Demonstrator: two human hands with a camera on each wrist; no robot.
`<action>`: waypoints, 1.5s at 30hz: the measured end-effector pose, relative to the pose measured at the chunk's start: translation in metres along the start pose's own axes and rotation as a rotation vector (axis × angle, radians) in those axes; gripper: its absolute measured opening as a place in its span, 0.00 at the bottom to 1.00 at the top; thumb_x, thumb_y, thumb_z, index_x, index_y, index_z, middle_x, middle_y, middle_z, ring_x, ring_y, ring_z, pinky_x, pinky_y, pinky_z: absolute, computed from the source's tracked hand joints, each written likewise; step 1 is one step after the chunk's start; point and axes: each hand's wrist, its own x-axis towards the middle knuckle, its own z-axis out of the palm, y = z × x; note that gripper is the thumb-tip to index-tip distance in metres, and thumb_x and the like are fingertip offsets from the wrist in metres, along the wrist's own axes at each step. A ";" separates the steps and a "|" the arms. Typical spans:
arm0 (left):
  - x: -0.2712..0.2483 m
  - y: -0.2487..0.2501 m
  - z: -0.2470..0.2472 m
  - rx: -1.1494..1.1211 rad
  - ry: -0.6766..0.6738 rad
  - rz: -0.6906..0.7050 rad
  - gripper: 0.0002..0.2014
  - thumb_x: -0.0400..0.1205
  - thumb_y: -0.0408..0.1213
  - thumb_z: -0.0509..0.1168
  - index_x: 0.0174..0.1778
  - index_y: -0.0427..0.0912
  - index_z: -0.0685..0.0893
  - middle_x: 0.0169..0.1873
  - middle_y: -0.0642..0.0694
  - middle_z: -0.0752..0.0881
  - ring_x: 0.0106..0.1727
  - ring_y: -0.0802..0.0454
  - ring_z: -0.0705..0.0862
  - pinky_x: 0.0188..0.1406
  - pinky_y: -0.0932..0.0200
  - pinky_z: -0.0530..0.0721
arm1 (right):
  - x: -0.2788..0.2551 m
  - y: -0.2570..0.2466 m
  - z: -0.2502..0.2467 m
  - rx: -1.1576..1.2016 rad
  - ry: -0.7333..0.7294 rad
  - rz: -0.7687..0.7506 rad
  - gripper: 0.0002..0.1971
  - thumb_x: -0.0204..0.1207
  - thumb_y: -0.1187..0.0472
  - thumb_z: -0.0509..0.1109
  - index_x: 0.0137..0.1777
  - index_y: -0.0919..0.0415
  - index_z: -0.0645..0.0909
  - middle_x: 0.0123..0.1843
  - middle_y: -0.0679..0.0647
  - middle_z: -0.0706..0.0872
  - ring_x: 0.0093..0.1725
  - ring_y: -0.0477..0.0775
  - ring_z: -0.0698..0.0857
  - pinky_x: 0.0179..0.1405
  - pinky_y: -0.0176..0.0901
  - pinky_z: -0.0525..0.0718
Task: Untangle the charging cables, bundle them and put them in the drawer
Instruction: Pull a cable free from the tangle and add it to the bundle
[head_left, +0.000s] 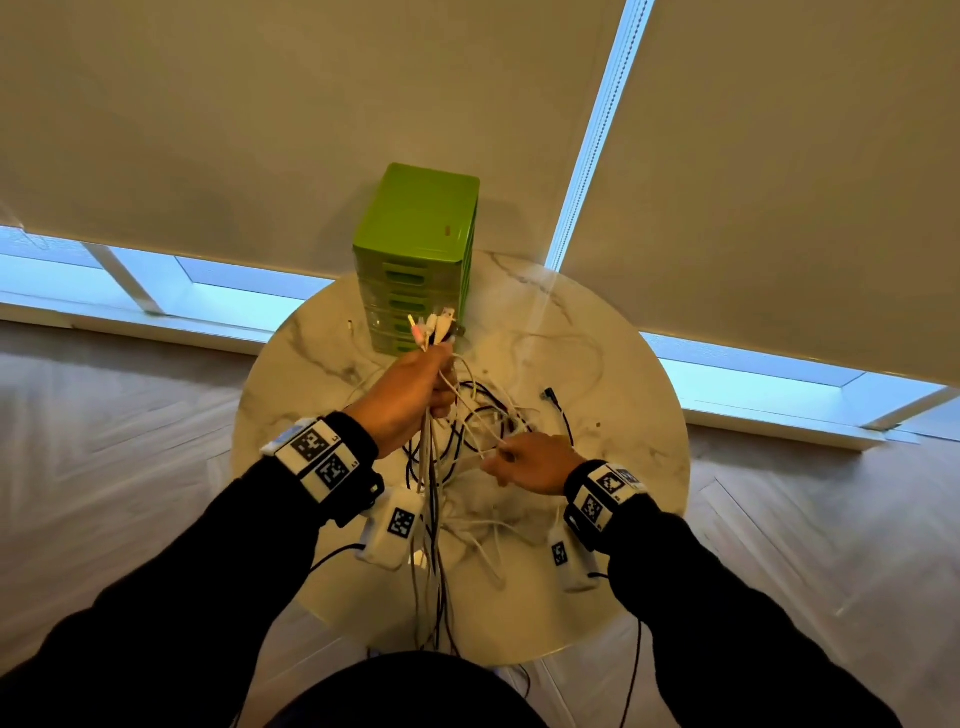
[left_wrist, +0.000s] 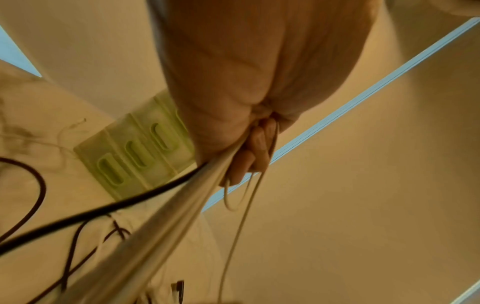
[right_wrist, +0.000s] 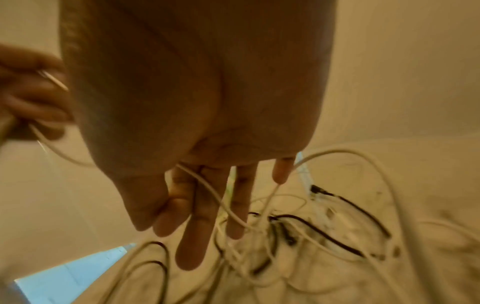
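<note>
My left hand (head_left: 415, 389) is raised over the round marble table (head_left: 613, 374) and grips a bundle of white and dark cables (head_left: 431, 467), fingers (left_wrist: 253, 148) curled round them. Their plug ends (head_left: 436, 327) stick up above the fist, and the lengths hang past the table's near edge. My right hand (head_left: 535, 462) is lower and to the right, over the tangle of cables (head_left: 488, 415) on the table. A thin white cable (right_wrist: 215, 197) runs between its index and middle fingers, with the index finger (right_wrist: 171, 214) curled against the thumb; the other fingers are straight. The green drawer unit (head_left: 415, 249) stands behind, all drawers closed.
A loose black plug end (head_left: 550, 397) lies right of the tangle, and a small plug (head_left: 350, 327) lies left of the drawer unit (left_wrist: 135, 152). Window blinds hang close behind the table. Wooden floor surrounds the table on both sides.
</note>
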 end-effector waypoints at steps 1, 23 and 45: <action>0.000 0.005 -0.005 -0.012 0.028 0.032 0.16 0.92 0.44 0.55 0.37 0.46 0.72 0.25 0.52 0.70 0.23 0.58 0.66 0.28 0.61 0.63 | 0.003 0.009 0.002 -0.006 -0.037 0.026 0.25 0.82 0.31 0.55 0.37 0.48 0.80 0.46 0.43 0.91 0.52 0.50 0.85 0.63 0.58 0.76; -0.004 -0.003 -0.011 0.257 0.117 0.249 0.32 0.87 0.63 0.56 0.79 0.42 0.69 0.63 0.27 0.81 0.68 0.31 0.79 0.69 0.31 0.77 | -0.013 -0.059 -0.083 0.801 0.505 -0.336 0.14 0.92 0.57 0.54 0.48 0.65 0.72 0.28 0.50 0.70 0.25 0.52 0.73 0.32 0.46 0.79; -0.005 -0.049 0.157 -0.029 -0.347 0.081 0.08 0.92 0.33 0.55 0.47 0.48 0.71 0.31 0.52 0.69 0.27 0.59 0.68 0.31 0.62 0.68 | -0.194 0.118 0.071 0.605 0.289 0.572 0.35 0.79 0.56 0.76 0.83 0.55 0.66 0.77 0.62 0.76 0.70 0.56 0.80 0.76 0.55 0.76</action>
